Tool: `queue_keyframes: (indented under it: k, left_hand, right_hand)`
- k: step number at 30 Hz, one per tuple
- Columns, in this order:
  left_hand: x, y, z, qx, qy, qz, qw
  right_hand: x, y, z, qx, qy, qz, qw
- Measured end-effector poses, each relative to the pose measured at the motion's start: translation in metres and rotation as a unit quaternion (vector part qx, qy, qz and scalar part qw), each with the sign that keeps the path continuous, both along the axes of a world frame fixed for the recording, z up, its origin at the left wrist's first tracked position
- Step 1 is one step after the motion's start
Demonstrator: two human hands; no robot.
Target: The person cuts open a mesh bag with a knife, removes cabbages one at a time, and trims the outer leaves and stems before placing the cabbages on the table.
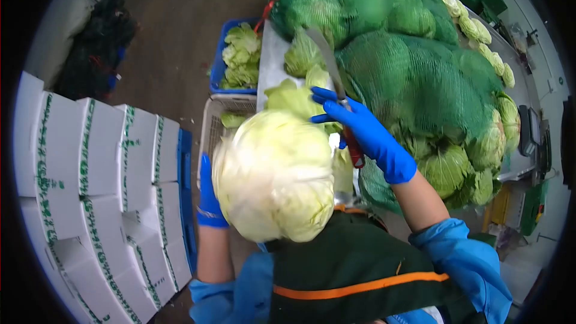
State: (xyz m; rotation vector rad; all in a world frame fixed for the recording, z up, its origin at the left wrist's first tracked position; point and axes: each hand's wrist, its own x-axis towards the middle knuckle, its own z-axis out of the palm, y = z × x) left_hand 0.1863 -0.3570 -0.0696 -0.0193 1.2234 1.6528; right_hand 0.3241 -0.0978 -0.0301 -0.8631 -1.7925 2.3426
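Observation:
A large pale cabbage (276,174), slightly blurred, is up in front of my apron. My left hand (211,201), in a blue glove, supports it from the left side; most of the fingers are hidden behind it. In my blue-gloved right hand (366,132) is a knife (329,60) with a red handle, its blade pointing up and away from me. The fingertips of that hand reach out near the cabbage's upper right. Loose green leaves (294,97) lie on the table just beyond the cabbage.
Green net sacks of cabbages (414,78) fill the table's right side. A blue crate (219,54) of leaves and a light plastic basket (210,126) stand left of the table. White boxes (108,150) are stacked at far left. A scale (528,126) sits at right.

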Motion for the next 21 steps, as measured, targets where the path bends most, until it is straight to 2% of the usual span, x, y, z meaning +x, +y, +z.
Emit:
queue_keyframes:
  k: [2, 3, 4, 6, 8, 10, 11, 12, 13, 14, 15, 16, 18, 21]
  left_hand:
    - [-0.008, 0.006, -0.004, 0.141, -0.041, -0.002, 0.989]
    - [0.005, 0.012, -0.001, 0.290, -0.041, 0.047, 0.955]
    - [0.014, 0.017, -0.020, 0.301, -0.036, 0.041, 0.952]
    - [0.048, 0.010, -0.075, 0.115, 0.152, 0.079, 0.979]
    - [0.050, 0.032, -0.074, 0.047, -0.056, 0.129, 0.989]
    - [0.051, 0.032, -0.104, 0.049, -0.096, 0.137, 0.985]
    - [0.053, 0.032, -0.108, 0.050, -0.006, 0.105, 0.993]
    - [0.056, 0.033, -0.113, 0.050, 0.080, 0.070, 0.993]
    - [0.061, 0.038, -0.099, 0.015, 0.088, 0.073, 0.993]
    - [0.062, 0.041, -0.092, 0.009, 0.079, 0.070, 0.994]
    - [0.061, 0.045, -0.086, 0.021, 0.033, 0.078, 0.996]
    - [0.059, 0.047, -0.083, 0.035, -0.007, 0.084, 0.996]
    - [0.055, 0.049, -0.087, 0.042, -0.002, 0.085, 0.996]
    - [0.058, 0.052, -0.086, 0.036, 0.005, 0.092, 0.995]
  right_hand:
    - [0.013, -0.017, -0.021, -0.081, 0.087, 0.033, 0.992]
    - [0.028, -0.025, -0.033, -0.107, 0.024, -0.020, 0.994]
    - [0.045, -0.034, -0.051, -0.136, -0.040, -0.078, 0.987]
    - [0.066, -0.055, -0.088, -0.151, -0.125, -0.111, 0.974]
    - [0.078, -0.055, -0.101, -0.148, -0.152, -0.101, 0.972]
    - [0.091, -0.054, -0.110, -0.069, -0.193, -0.081, 0.976]
    - [0.097, -0.060, -0.115, 0.012, -0.128, -0.110, 0.986]
    - [0.103, -0.058, -0.116, 0.005, -0.131, -0.118, 0.984]
    - [0.114, -0.059, -0.113, 0.171, -0.079, -0.053, 0.981]
    - [0.120, -0.058, -0.102, 0.333, -0.024, 0.022, 0.942]
    - [0.121, -0.056, -0.084, 0.379, -0.077, 0.091, 0.918]
    - [0.124, -0.058, -0.086, 0.376, -0.080, 0.088, 0.919]
    - [0.125, -0.057, -0.094, 0.441, -0.108, 0.143, 0.879]
    - [0.120, -0.053, -0.090, 0.448, -0.119, 0.146, 0.874]
